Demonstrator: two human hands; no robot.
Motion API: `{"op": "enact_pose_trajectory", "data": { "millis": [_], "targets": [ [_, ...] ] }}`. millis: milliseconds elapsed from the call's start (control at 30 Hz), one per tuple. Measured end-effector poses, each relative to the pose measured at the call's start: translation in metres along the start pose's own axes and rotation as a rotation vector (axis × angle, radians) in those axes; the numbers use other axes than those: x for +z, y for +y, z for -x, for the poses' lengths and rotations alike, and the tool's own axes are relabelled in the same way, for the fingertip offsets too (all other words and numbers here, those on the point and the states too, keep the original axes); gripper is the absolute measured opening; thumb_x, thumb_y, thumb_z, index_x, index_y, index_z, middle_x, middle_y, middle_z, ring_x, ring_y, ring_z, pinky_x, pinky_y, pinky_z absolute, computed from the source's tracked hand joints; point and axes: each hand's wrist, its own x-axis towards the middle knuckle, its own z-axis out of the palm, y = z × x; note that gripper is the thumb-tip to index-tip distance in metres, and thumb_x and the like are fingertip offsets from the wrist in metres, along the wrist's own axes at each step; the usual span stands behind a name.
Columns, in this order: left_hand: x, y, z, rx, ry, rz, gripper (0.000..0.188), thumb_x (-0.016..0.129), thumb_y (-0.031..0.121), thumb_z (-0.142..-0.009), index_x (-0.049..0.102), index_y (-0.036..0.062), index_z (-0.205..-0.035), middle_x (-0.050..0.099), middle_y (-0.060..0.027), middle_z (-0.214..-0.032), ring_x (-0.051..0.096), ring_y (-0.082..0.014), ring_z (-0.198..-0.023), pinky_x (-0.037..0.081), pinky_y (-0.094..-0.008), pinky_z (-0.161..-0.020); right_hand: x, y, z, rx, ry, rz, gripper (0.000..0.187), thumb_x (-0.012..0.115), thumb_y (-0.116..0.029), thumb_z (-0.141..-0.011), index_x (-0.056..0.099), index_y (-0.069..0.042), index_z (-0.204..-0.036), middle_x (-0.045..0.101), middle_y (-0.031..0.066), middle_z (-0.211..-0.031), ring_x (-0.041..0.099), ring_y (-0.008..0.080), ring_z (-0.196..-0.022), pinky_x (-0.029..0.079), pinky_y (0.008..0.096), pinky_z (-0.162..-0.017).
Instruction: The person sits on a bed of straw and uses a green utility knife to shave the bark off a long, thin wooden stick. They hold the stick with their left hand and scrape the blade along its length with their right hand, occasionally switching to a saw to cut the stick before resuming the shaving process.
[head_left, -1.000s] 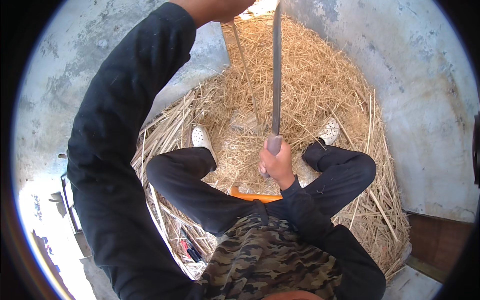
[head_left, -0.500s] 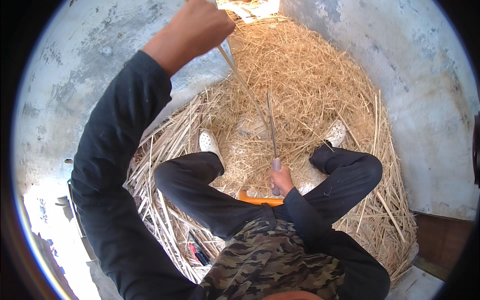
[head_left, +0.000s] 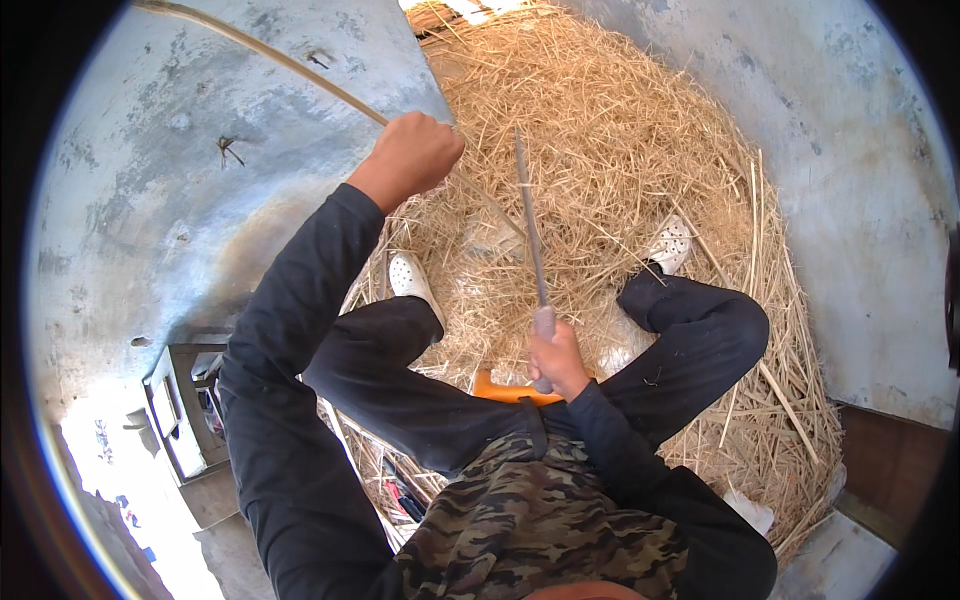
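My left hand (head_left: pixel 412 155) is closed in a fist round a long, thin pale cane-like strip (head_left: pixel 285 70). From the fist the strip runs up to the upper left edge, and its lower part slants down toward the knife blade. Lower down, between my knees, my right hand (head_left: pixel 560 362) is wrapped round the greyish handle of a long, narrow knife (head_left: pixel 531 225). The blade points away from me and leans slightly left. Whether strip and blade touch, I cannot tell.
Straw-like shavings (head_left: pixel 600 130) cover the ground ahead, round my white clogs (head_left: pixel 412 280). An orange object (head_left: pixel 500 387) lies between my thighs. Grey walls (head_left: pixel 840 200) stand on both sides. A dark-framed item (head_left: pixel 190 405) is at the left, and a white scrap (head_left: pixel 748 511) at the lower right.
My left hand has come down from the top edge, and the strip's upper length now shows at the upper left. The knife blade has tilted left, its tip farther from me.
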Motion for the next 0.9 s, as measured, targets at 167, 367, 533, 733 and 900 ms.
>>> {"op": "enact_pose_trajectory", "data": {
  "millis": [167,367,533,733,900],
  "targets": [
    [-0.007,0.008,-0.018,0.0,-0.022,0.005,0.006,0.07,0.014,-0.071,0.07,0.0081,-0.069,0.067,-0.009,-0.069,0.069,-0.0285,-0.069,0.053,-0.0391,-0.057,0.058,-0.035,0.007,0.033,-0.177,-0.158,0.011,0.055,0.002,-0.081,0.046,-0.004,-0.083,0.047,0.0044,-0.056,0.045,0.0122,-0.036,0.036,0.0292,-0.032],
    [-0.014,0.024,-0.025,0.082,0.058,-0.036,0.004,0.067,0.009,-0.07,0.069,0.0082,-0.067,0.066,-0.0095,-0.065,0.068,-0.0276,-0.065,0.053,-0.0385,-0.057,0.031,0.029,-0.046,0.02,0.031,0.08,0.009,0.056,-0.004,-0.081,0.05,0.0,-0.085,0.051,0.0052,-0.062,0.047,0.013,-0.038,0.038,0.0318,-0.034],
    [-0.012,0.015,-0.025,0.038,0.018,0.008,0.005,0.066,0.009,-0.069,0.068,0.0074,-0.064,0.065,-0.0093,-0.063,0.068,-0.0277,-0.063,0.053,-0.0375,-0.056,0.029,0.009,-0.042,0.0,-0.014,0.12,0.006,0.057,-0.003,-0.08,0.052,0.0,-0.081,0.052,0.0061,-0.059,0.048,0.0144,-0.038,0.038,0.0318,-0.036],
    [-0.01,0.022,-0.024,0.061,0.047,-0.023,0.004,0.067,0.009,-0.07,0.07,0.0077,-0.067,0.066,-0.0097,-0.065,0.068,-0.0282,-0.065,0.053,-0.0382,-0.056,0.021,0.05,-0.078,-0.046,0.084,0.262,0.009,0.058,-0.005,-0.078,0.054,0.003,-0.078,0.054,0.0072,-0.057,0.053,0.0177,-0.042,0.04,0.035,-0.041],
    [-0.007,0.005,-0.015,0.004,-0.005,0.07,0.005,0.066,0.01,-0.07,0.07,0.0077,-0.067,0.066,-0.0097,-0.065,0.068,-0.0284,-0.065,0.052,-0.0377,-0.057,0.034,0.02,-0.049,-0.04,0.076,0.26,0.013,0.059,-0.008,-0.079,0.056,0.004,-0.077,0.054,0.0144,-0.058,0.058,0.0245,-0.05,0.043,0.0414,-0.049]
  ]
}}
